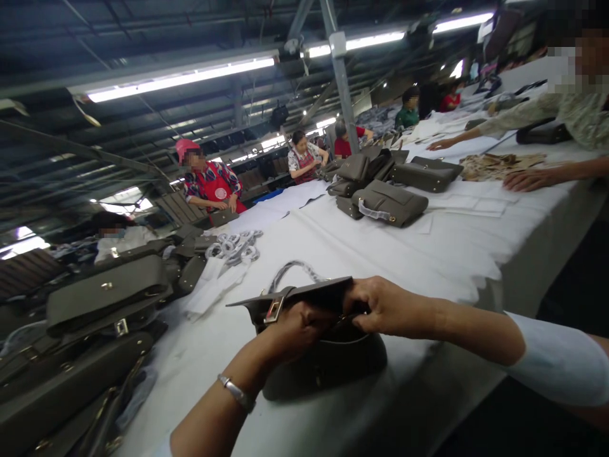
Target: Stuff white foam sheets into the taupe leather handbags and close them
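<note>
A dark olive-grey handbag (pixel 333 368) stands upright on the white-covered bench (pixel 193 355), close to its near edge, with its mouth open. The flap (pixel 309 291) is lifted off the front and juts out over the opening, slanting up toward the right of the view. A gold-coloured buckle (pixel 274 309) shines near the flap's left end. Behind the flap the handle (pixel 291 265) arches up — it looks wrapped in clear film. The front panel is in shadow; a small fitting (pixel 318 379) shows there dimly — its shape is unclear.
</note>
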{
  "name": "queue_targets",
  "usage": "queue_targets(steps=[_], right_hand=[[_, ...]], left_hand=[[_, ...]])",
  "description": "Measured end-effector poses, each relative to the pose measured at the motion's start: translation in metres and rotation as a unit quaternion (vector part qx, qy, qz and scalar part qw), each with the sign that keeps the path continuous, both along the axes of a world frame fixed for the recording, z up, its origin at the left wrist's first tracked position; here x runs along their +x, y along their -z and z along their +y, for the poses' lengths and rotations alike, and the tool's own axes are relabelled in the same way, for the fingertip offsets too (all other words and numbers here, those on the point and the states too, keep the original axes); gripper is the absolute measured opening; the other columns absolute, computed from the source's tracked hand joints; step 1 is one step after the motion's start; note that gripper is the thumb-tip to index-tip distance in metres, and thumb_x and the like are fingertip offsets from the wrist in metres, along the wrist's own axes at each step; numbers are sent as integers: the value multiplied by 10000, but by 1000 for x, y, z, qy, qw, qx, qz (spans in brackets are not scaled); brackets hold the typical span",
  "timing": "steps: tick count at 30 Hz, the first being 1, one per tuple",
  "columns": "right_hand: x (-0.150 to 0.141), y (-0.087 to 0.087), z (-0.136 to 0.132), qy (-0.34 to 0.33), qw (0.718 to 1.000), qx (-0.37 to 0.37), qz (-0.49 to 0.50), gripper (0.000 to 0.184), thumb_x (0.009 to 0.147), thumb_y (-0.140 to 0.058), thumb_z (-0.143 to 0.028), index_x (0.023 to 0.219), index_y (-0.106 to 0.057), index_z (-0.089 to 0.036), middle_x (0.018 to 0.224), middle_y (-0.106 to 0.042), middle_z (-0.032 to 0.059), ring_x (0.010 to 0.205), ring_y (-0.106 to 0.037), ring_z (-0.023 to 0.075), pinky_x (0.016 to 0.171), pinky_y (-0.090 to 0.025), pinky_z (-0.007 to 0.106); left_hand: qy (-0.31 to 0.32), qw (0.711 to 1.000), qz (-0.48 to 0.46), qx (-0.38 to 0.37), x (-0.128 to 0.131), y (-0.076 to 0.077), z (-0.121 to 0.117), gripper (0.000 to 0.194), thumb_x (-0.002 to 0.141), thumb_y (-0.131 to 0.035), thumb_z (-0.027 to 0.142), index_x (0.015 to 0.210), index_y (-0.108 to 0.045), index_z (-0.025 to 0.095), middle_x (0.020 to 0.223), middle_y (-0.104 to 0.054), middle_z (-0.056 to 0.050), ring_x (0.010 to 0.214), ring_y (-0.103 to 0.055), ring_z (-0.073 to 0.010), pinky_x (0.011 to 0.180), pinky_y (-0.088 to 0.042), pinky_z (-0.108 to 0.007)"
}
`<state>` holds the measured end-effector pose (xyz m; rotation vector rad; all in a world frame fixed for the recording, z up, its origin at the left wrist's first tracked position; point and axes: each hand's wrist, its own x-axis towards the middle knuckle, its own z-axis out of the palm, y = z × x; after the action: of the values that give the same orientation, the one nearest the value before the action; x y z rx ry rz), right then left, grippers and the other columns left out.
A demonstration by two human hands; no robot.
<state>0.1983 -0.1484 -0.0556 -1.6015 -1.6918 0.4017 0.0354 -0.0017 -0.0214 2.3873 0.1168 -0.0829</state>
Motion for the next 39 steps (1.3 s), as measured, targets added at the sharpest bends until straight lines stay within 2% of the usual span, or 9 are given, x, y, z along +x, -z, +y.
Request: queue_targets(steps=[2,7,12,19,25,29,32,37,39], right_hand=[[1,1,1,1,1000,3,15,224,641,-588,-59,820,-691,-146,878,-639,30,798,-589,162,724,-456,254],[7,0,8,-23,998,2,53,271,623,-602,-47,847,-715,-150,921,-628,35,843,-579,166,750,-456,249],[9,3,8,-8,997,-5,82,313,613,-607,-61,889,-714,-163,903,-594,25,787,-554,143,689,-444,235],[5,6,5,30,995,-11,94,216,634,-611,-98,832,-684,-143,869,-594,33,756,-553,148,650,-437,245],[9,10,3,-11,990,-2,138,235,645,-617,-122,865,-695,-148,908,-611,44,869,-568,181,769,-454,278],[5,17,4,2,982,15,187,203,641,-618,-148,831,-688,-150,890,-604,40,797,-563,167,694,-453,268],[1,20,7,20,978,54,198,191,624,-594,-120,799,-660,-160,908,-611,36,789,-561,162,678,-449,263],[-6,23,8,41,984,88,151,194,613,-568,-113,781,-643,-174,901,-622,52,855,-573,200,740,-459,303],[-7,24,8,42,986,98,131,200,602,-560,-102,768,-642,-179,902,-623,53,881,-572,207,767,-456,311]], left_hand=[[7,999,-32,28,3,1,0,314,768,-405,109,717,-706,180,646,-619,-12,608,-510,-149,560,-340,-247],[3,975,-83,207,12,4,4,307,741,-420,76,666,-696,188,653,-627,-13,607,-554,-138,540,-320,-247],[-68,964,-111,232,16,14,2,175,770,-548,189,761,-720,218,802,-613,-34,676,-550,-144,570,-335,-247],[-146,976,-59,153,19,19,-3,91,703,-643,265,726,-689,190,666,-633,-11,614,-549,-150,541,-328,-245],[-156,980,-18,125,15,11,-6,150,682,-674,284,797,-767,259,778,-706,1,687,-605,-171,556,-345,-236],[-146,987,35,63,11,3,-8,184,737,-594,295,792,-755,224,710,-680,-13,652,-566,-168,514,-322,-227],[-161,986,43,13,13,5,-11,134,686,-577,220,720,-697,170,641,-609,-13,587,-499,-142,500,-295,-229],[-313,936,-17,-160,25,17,-21,193,620,-600,160,807,-632,122,730,-613,-34,673,-534,-156,610,-372,-261],[-350,917,-41,-187,29,22,-24,206,572,-611,114,778,-627,117,705,-606,-28,670,-530,-159,621,-376,-271]])
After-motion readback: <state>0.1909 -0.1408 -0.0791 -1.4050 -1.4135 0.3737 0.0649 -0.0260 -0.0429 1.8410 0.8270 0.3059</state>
